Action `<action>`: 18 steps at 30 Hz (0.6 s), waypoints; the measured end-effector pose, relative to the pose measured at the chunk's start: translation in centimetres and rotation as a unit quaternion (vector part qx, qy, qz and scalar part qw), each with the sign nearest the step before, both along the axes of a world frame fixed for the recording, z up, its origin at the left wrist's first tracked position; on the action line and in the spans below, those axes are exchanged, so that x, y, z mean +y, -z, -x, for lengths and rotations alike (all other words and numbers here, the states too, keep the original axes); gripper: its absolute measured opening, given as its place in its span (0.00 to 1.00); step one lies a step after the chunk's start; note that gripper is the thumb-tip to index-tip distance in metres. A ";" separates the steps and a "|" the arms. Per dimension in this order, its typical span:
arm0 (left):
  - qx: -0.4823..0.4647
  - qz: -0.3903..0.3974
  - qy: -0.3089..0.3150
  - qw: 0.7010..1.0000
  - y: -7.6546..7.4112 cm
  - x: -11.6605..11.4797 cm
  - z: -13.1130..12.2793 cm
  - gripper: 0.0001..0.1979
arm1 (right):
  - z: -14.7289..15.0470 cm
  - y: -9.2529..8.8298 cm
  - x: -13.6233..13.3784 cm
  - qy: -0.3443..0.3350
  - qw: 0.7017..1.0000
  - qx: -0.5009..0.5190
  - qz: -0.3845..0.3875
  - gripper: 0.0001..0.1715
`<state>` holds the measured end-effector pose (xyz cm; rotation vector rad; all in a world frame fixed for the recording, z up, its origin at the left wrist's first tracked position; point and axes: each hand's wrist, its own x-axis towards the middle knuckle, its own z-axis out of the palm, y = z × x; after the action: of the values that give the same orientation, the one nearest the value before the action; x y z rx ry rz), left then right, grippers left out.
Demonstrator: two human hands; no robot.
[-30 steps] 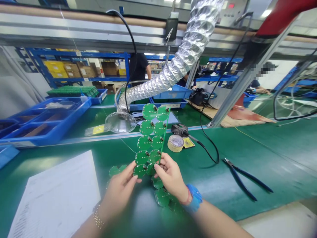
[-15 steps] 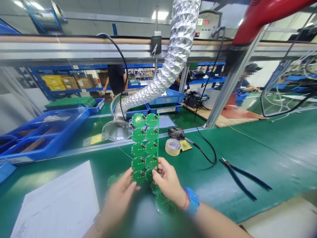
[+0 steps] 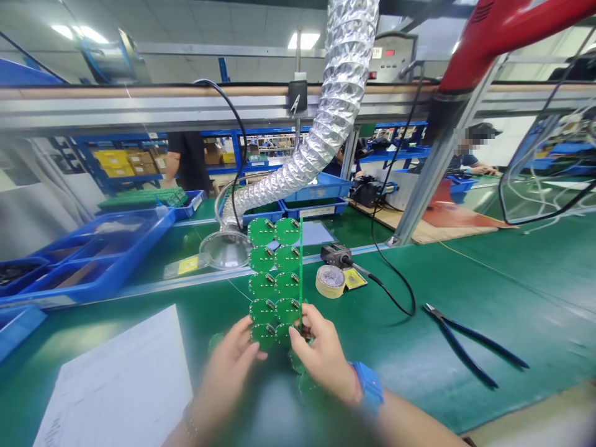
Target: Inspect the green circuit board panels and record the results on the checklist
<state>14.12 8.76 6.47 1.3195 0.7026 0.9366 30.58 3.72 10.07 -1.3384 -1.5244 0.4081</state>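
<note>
A green circuit board panel (image 3: pixel 274 282), made of two columns of round boards with small parts on them, stands upright before me. My left hand (image 3: pixel 235 357) grips its lower left edge between thumb and fingers. At the lower right edge my right hand (image 3: pixel 321 347), with a blue band on the wrist, pinches the same panel. Below and behind the hands, other round green boards (image 3: pixel 298 360) show partly on the bench; my hands hide much of them.
Pliers (image 3: pixel 460 344) lie open on the green bench (image 3: pixel 391 366) at right. A solder wire roll (image 3: pixel 330 281) sits near a black cable. White paper (image 3: pixel 121 379) lies at left, with blue bins (image 3: pixel 107 254) behind it. A foil duct (image 3: pixel 311 149) hangs overhead. Co-workers are in the background.
The view has shifted slightly, so the bench scene sits a little lower and further right. Both hands keep hold of the panel. A person in the background has moved left.
</note>
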 end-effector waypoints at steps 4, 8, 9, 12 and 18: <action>-0.009 -0.001 0.006 1.000 -0.2 0.0 0.0 0.23 | 0.0 0.1 0.0 -0.001 1.000 -0.003 -0.004 0.07; -0.011 0.000 0.009 1.000 -0.4 0.0 0.0 0.22 | 0.0 0.1 -0.1 -0.009 1.000 0.000 -0.005 0.08; -0.010 0.000 0.009 1.000 -0.5 0.0 0.0 0.22 | 0.0 0.1 -0.1 -0.010 1.000 0.000 -0.007 0.09; -0.009 0.001 0.012 1.000 -0.6 0.0 0.0 0.22 | 0.0 0.1 -0.1 -0.012 1.000 0.002 -0.011 0.09; -0.013 0.004 0.012 1.000 -0.5 0.0 0.1 0.22 | 0.0 0.0 0.0 -0.009 1.000 -0.002 -0.010 0.08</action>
<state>14.07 8.72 6.95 1.3032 0.6685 0.9287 30.56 3.71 10.04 -1.3125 -1.5418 0.4011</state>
